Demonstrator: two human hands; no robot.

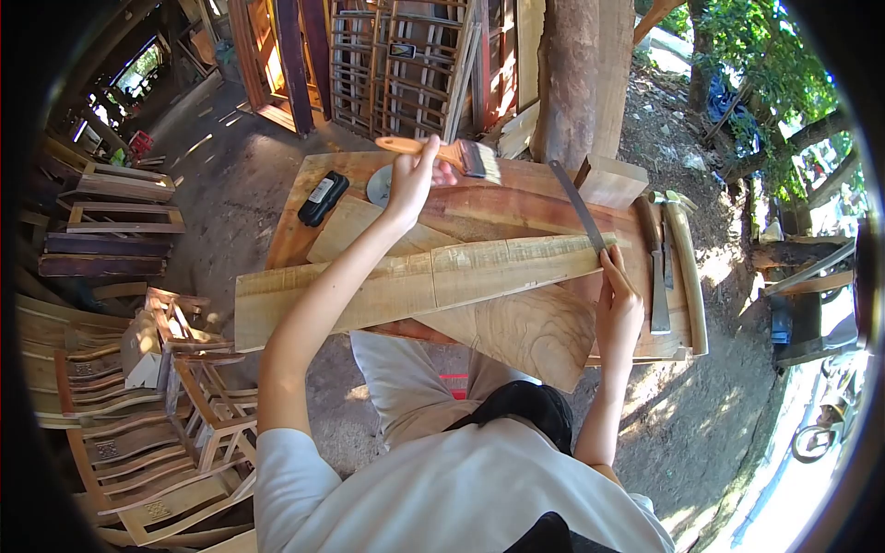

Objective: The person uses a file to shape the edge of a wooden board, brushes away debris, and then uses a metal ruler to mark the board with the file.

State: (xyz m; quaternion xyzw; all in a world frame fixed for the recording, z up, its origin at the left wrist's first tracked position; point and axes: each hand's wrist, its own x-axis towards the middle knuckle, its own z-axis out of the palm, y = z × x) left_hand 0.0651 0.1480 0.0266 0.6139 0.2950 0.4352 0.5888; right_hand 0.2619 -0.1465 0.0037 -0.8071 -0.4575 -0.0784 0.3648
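My left hand (415, 184) is raised over the far side of the workbench (304, 180), closed around a flat paintbrush (461, 158) with an orange handle and dark-to-pale bristles pointing right. A long pale plank (433, 276) with pencil lines across it lies on the bench, over a wider grained board (512, 327). At the plank's right end is my right hand (619, 300), its fingertips pinching the near end of a long, narrow flat metal strip (578, 205). That strip slants away from me towards the upper left.
A black case (324, 198) and a grey disc (380, 187) sit at the far left of the bench. On its right are a wooden block (610, 181), a wooden-handled metal tool (659, 300) and a curved wooden piece (684, 276). Stacked chair parts (138, 442) fill the left; a post (576, 83) stands behind.
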